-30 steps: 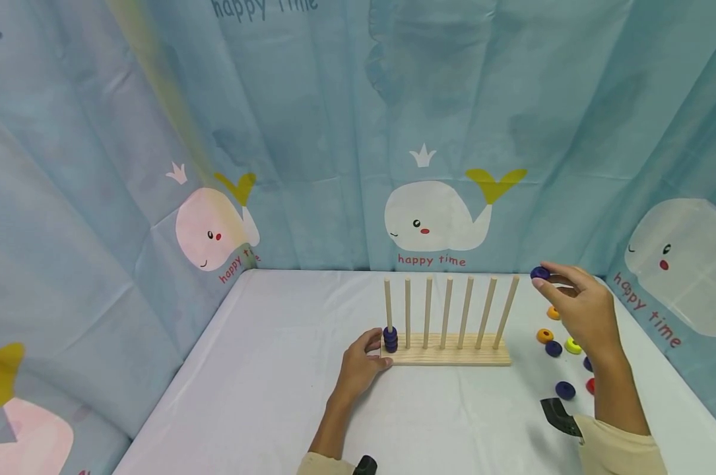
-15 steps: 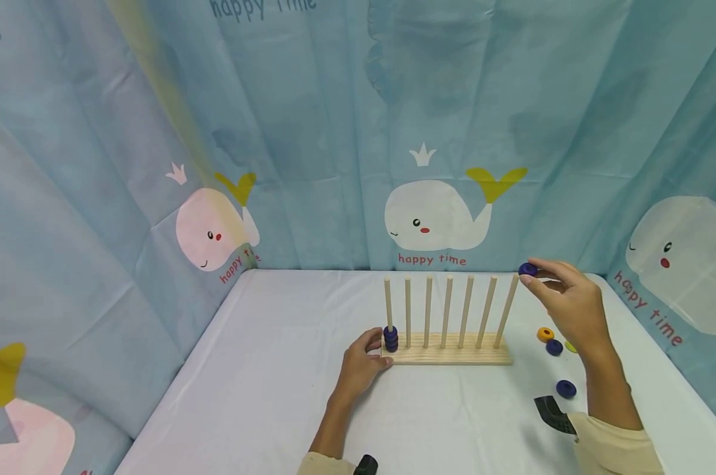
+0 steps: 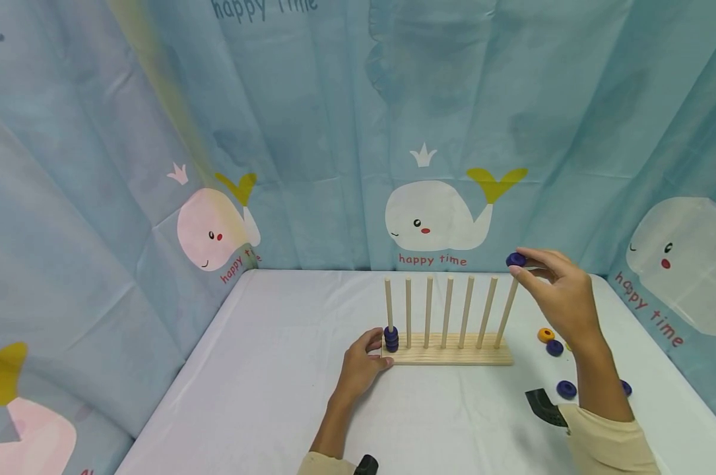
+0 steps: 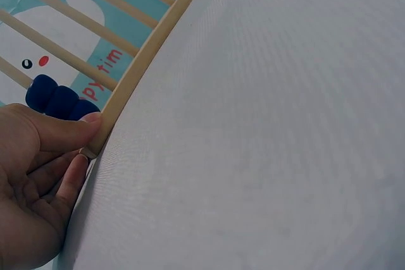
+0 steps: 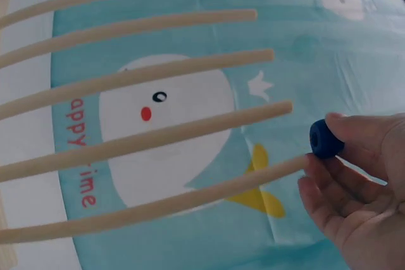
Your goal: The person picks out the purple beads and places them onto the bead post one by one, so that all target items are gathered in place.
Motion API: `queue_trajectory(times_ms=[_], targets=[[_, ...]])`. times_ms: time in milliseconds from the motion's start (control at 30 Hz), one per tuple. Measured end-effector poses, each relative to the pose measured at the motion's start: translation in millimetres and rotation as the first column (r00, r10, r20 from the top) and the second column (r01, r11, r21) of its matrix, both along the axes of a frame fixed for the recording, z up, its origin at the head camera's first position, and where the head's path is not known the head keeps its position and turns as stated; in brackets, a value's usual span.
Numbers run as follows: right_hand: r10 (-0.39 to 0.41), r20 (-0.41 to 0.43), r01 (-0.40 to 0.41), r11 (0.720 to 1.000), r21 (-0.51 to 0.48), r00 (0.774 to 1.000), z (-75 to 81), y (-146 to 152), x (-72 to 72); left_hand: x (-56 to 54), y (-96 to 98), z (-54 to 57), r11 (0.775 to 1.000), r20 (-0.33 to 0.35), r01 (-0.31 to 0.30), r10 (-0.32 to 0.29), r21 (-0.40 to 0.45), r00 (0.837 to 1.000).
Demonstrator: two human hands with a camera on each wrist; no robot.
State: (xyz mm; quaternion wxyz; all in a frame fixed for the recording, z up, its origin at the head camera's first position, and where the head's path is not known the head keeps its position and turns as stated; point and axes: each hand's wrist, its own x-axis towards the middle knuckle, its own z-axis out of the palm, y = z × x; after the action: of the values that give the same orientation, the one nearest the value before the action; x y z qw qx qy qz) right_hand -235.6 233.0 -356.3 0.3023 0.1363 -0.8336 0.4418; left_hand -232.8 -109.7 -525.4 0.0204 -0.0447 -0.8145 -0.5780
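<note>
A wooden peg rack [image 3: 453, 357] with a row of upright pegs stands on the table. My left hand [image 3: 358, 367] grips the left end of its base, thumb on the front edge, as the left wrist view also shows. Three dark blue ring beads [image 4: 57, 98] are stacked on the leftmost peg, close to that hand. Between thumb and forefinger, my right hand [image 3: 562, 293] pinches another dark blue bead [image 5: 326, 139]. In the head view that bead is just above the tip of the rightmost peg [image 3: 506, 315]. The right wrist view shows its hole facing the pegs.
Right of the rack lie an orange bead [image 3: 546, 335] and several dark blue beads [image 3: 567, 390]. A yellow bead [image 3: 568, 347] is mostly hidden behind the right forearm. A blue whale-print curtain [image 3: 310, 132] rises behind the white table [image 3: 262, 382].
My right hand has carried the blue bead left and slightly up, from beside the rack to over the rightmost peg. The left hand has stayed on the base.
</note>
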Motion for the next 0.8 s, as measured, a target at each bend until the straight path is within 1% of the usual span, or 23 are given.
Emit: queue_trajectory(times_ms=[167, 367, 533, 633, 800], targets=[[0.041, -0.015, -0.04, 0.999, 0.013, 0.999, 5.4, -10.7, -1.2, -0.2, 0.1, 0.3, 1.0, -0.006, -0.002, 0.002, -0.001, 1.0], [0.126, -0.051, -0.126, 0.992, 0.001, 0.991, 8.7, -24.8, -5.0, -0.3, 0.2, 0.5, 1.0, -0.005, 0.0, 0.0, 0.005, 1.0], [0.176, -0.033, -0.177, 0.984, -0.021, 0.984, 10.9, -37.7, -5.7, -0.3, 0.3, 0.2, 1.0, -0.005, -0.008, 0.008, 0.005, 1.0], [0.199, -0.018, -0.199, 0.98, -0.008, 0.98, 11.8, -45.6, -6.7, -0.4, 0.4, 0.6, 1.0, -0.005, -0.009, 0.009, -0.007, 1.0], [0.228, -0.027, -0.228, 0.973, 0.022, 0.973, 10.1, -56.9, -9.6, -0.2, 0.8, 0.7, 1.0, -0.006, -0.01, 0.01, -0.009, 1.0]])
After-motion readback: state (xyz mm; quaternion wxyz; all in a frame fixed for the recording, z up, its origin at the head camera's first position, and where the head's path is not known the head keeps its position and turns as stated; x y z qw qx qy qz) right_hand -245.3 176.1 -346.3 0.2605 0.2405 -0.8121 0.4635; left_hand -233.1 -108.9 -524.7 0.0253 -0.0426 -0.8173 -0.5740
